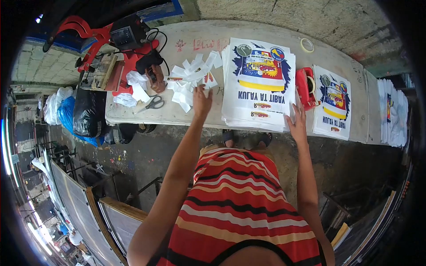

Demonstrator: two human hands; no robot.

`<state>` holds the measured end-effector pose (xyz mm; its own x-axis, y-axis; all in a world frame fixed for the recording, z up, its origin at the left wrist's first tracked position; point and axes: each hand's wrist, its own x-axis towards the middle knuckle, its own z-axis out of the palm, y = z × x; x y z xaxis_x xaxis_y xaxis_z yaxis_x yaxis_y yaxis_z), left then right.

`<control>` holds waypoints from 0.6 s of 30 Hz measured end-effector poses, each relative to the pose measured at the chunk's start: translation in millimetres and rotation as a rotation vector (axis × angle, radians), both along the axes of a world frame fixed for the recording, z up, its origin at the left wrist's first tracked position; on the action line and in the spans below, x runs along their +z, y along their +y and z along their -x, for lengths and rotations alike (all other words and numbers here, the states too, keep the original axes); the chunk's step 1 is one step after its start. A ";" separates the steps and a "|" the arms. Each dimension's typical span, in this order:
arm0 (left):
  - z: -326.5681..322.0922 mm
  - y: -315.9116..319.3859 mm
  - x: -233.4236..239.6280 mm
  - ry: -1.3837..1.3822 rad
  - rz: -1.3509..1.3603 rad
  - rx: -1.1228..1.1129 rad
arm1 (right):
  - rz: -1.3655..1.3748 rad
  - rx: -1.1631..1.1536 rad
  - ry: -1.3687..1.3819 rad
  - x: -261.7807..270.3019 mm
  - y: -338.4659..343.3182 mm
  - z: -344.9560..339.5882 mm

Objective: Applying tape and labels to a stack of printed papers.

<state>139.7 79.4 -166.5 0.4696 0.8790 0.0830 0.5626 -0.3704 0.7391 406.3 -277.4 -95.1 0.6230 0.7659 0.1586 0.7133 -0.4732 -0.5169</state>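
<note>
A thick stack of printed white sheets (263, 76) lies on the worktable before me, its print upside down from my side. My right hand (297, 123) rests at the stack's lower right edge, thumb and fingers spread. Whether it pinches the top sheet's edge is not clear. To the left, my left hand (202, 102) is over the near edge of a loose heap of white paper strips (187, 81), fingers apart and nothing visibly held. Just right of the stack stands a red tape dispenser (305, 89) with a roll of tape in it.
A smaller printed stack (332, 103) lies right of the dispenser, and a tape roll (306, 45) behind. Scissors (153, 102) and a red heat press (128, 63) are at left. Filled plastic bags (87, 116) stand beside the worktable (199, 33). Framed panels (76, 199) are behind me.
</note>
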 end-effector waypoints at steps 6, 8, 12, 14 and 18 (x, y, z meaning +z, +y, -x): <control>-19.2 39.1 2.0 0.421 -0.116 0.047 | 0.007 -0.052 0.183 19.2 -17.2 36.2; -15.8 53.6 -5.2 0.395 -0.019 0.060 | 0.002 -0.066 0.206 33.6 -17.9 43.5; -0.8 65.6 -13.9 0.386 -0.068 0.039 | -0.059 -0.098 0.279 51.7 -21.0 54.2; 7.6 57.4 -9.2 0.342 -0.083 0.011 | -0.066 -0.110 0.284 55.5 -21.2 60.8; 12.5 25.5 34.9 -0.046 0.685 0.047 | -0.181 -0.145 0.370 49.1 -12.3 78.0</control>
<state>127.2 105.0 -131.5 0.4390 0.7599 -0.4795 0.5287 0.2130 0.8216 328.3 -289.7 -46.0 0.7625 0.6464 0.0283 0.3974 -0.4333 -0.8089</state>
